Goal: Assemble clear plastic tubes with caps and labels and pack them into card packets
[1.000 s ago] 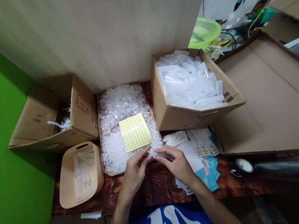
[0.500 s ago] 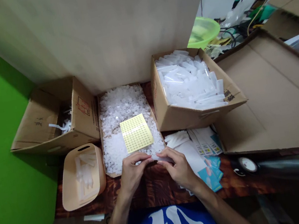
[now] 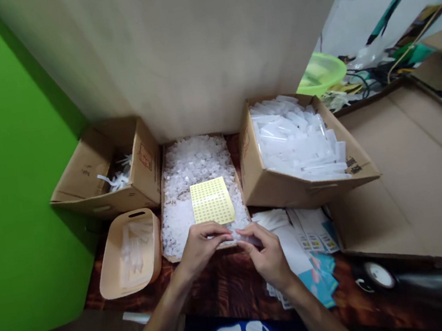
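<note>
My left hand point(image 3: 205, 246) is closed in a pinch, thumb against forefinger, and whatever is between the tips is too small to make out. Just beside it, my right hand point(image 3: 269, 255) grips a translucent plastic tube point(image 3: 254, 239), mostly hidden by the fingers. Both hands are at the near edge of a shallow cardboard tray point(image 3: 161, 208) full of small clear plastic pieces point(image 3: 194, 155). On those pieces lies a yellow sticker sheet point(image 3: 212, 201) with rows of small dark labels, just beyond my fingertips.
A cardboard box point(image 3: 292, 190) heaped with translucent tubes stands right of the tray; another box point(image 3: 105, 203) with white strips stands left. A beige bin point(image 3: 108, 287) holds several tubes. Printed cards point(image 3: 321, 281) lie by my right forearm, near a dark cylinder point(image 3: 441, 281).
The view has shifted, so the tray and boxes appear lower, mostly further right. My hands stay close together at the tray's near edge, fingertips slightly further apart.
</note>
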The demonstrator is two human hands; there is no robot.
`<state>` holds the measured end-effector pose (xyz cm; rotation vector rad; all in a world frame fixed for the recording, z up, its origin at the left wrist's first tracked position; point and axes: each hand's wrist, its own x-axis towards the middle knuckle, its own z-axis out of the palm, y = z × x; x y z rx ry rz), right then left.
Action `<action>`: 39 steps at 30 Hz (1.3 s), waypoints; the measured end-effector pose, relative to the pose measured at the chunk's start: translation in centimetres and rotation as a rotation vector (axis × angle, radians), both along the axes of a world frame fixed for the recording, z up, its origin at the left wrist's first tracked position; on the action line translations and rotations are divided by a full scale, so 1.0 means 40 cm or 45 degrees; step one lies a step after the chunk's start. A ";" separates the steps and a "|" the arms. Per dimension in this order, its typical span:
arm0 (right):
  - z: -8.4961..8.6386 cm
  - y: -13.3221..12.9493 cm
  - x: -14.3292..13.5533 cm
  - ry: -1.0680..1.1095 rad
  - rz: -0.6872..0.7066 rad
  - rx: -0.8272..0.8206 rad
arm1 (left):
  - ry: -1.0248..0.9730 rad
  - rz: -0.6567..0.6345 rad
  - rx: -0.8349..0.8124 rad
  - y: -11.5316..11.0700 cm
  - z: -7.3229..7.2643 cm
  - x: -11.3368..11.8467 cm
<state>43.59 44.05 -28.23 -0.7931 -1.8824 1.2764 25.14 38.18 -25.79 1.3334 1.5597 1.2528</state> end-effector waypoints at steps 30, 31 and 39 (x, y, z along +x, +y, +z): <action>0.035 0.021 0.030 -0.050 -0.167 -0.062 | 1.068 0.312 -0.365 0.283 -0.057 -0.223; 0.029 0.021 0.033 -0.051 -0.193 -0.066 | 1.047 0.313 -0.345 0.281 -0.051 -0.224; -0.007 0.027 0.040 0.024 -0.376 -0.101 | 0.579 0.205 -0.124 0.102 -0.002 -0.160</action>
